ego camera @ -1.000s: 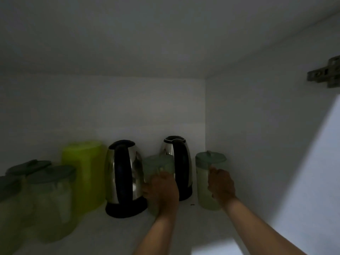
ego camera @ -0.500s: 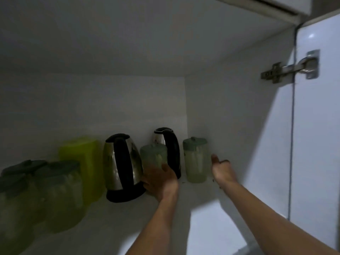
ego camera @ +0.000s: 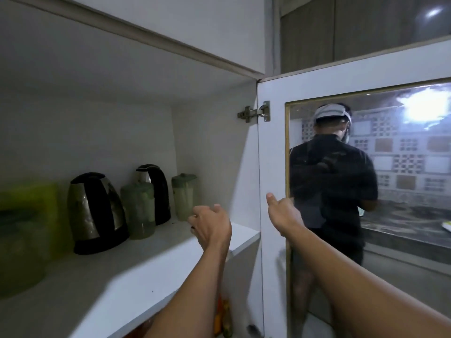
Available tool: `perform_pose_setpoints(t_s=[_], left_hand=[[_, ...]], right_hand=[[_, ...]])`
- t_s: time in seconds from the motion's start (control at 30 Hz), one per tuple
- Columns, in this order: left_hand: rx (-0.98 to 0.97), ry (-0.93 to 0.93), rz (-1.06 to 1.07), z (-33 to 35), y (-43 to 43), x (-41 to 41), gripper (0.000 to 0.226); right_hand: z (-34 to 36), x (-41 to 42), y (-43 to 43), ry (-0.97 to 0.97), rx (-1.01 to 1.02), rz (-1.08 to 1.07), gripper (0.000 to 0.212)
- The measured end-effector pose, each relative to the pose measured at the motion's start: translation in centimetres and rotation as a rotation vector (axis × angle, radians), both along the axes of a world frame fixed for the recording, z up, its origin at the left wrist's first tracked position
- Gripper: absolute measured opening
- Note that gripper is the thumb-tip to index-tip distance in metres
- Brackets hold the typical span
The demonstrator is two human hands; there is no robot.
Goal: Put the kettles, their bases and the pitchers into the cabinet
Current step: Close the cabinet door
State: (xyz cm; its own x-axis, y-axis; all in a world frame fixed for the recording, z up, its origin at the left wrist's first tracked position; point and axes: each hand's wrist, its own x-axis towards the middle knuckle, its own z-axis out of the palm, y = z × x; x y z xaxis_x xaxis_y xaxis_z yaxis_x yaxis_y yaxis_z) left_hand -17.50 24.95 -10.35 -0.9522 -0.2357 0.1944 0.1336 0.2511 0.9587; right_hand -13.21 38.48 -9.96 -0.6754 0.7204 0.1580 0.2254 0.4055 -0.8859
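On the shelf (ego camera: 136,272), kettles (ego camera: 96,211) and pitchers (ego camera: 139,211) are standing upright. Left hand (ego camera: 211,226) is hanging loosely curled, empty. Right hand (ego camera: 283,213), apparently empty, is touching the door (ego camera: 272,167); swing it slowly, clearing fingers.

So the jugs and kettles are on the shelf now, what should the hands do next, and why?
Probably swing the cabinet door shut with the right hand, which is already at its inner edge. Both kettles and the green-lidded pitchers stand upright on the shelf, and the left hand is empty, outside the shelf's front edge.
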Motion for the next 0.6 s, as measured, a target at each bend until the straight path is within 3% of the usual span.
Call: perform_pose_setpoints(t_s=[0.6], left_hand=[[0.020, -0.038, -0.435, -1.4, 27.4, 30.8, 0.027]], right_hand=[[1.6, 32.1, 23.6, 0.003, 0.113, -0.357, 0.060]])
